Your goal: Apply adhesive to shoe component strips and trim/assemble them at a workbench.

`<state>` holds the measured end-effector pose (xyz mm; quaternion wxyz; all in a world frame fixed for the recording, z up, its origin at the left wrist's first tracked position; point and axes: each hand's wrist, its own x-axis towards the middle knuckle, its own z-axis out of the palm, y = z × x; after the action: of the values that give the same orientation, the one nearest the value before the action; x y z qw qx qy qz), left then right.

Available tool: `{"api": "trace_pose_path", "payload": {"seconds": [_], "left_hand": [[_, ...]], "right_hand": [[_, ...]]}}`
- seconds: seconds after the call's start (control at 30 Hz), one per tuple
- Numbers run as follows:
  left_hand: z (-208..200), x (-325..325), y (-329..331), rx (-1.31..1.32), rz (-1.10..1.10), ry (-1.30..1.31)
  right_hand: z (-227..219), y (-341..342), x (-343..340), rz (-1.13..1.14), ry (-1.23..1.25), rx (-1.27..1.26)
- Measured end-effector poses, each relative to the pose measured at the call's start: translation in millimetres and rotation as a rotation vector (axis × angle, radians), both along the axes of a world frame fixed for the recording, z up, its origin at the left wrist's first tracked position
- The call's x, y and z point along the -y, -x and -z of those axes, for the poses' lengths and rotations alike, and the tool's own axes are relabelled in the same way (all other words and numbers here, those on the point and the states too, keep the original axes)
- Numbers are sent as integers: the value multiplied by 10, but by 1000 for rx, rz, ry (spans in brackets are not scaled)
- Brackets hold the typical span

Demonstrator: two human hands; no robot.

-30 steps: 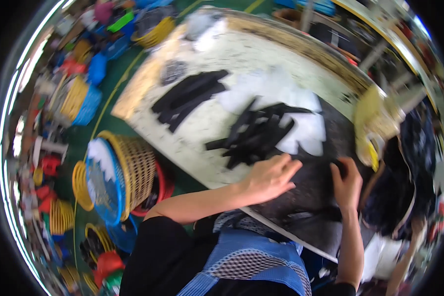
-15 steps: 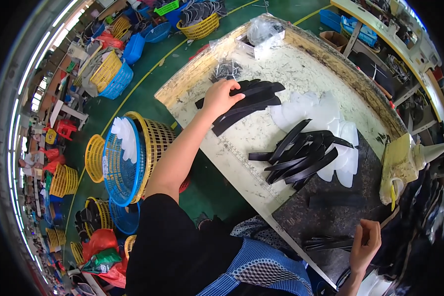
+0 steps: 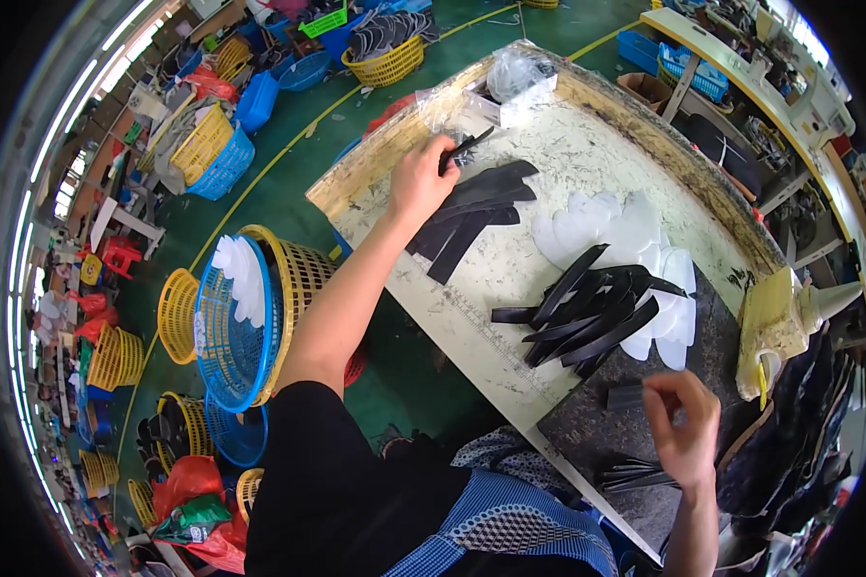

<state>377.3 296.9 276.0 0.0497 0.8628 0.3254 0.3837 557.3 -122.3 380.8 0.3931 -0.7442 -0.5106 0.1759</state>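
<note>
My left hand (image 3: 421,185) is closed on a thin black strip (image 3: 470,144), its tip sticking out past the fingers. Just beneath lies a fanned pile of flat black strips (image 3: 476,212) on the white table. My right hand (image 3: 683,428) hovers over the dark mat with loosely bent fingers; a gap shows between thumb and fingers, and I see nothing in it. It partly hides a flat black piece (image 3: 624,398). Nearer the front edge sits a small bundle of black strips (image 3: 635,473). Curved, glossy black strips (image 3: 592,313) lie heaped beside overlapping white translucent pieces (image 3: 611,226).
A raised wooden rim (image 3: 645,120) borders the worktable's far side. Clear plastic bags (image 3: 520,72) sit at the far corner. A yellowish machine-like fixture (image 3: 775,317) stands at the right edge. Left of the table, a blue basket (image 3: 231,341) holding white pieces rests against a yellow basket (image 3: 303,274).
My left hand has lifted slightly off the pile and now holds a black strip. The right hand has moved up and left, over the flat black piece on the mat.
</note>
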Motion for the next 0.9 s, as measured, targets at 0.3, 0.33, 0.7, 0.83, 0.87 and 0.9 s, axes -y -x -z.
{"api": "trace_pose_path", "payload": {"seconds": [0.3,0.33,0.7,0.83,0.87,0.9], "left_hand": [[257,472,-19,96,147,140],[253,469,-4,126,147,152],[-922,555,639,393,-129,-149],[-893,1293,374,294,95,-152],[-787,1444,294,264,148,-192],[-686,1623,217,224,185,-176]], "right_hand": [[998,367,-2162,-399,-18,427],[1174,412,-2333,-404,30,448],[1153,497,-2501,-384,77,417],[514,557,-1886,-405,-140,-650],[383,524,-1723,-374,-148,-896],[483,554,-1670,-361,-251,-1204]]}}
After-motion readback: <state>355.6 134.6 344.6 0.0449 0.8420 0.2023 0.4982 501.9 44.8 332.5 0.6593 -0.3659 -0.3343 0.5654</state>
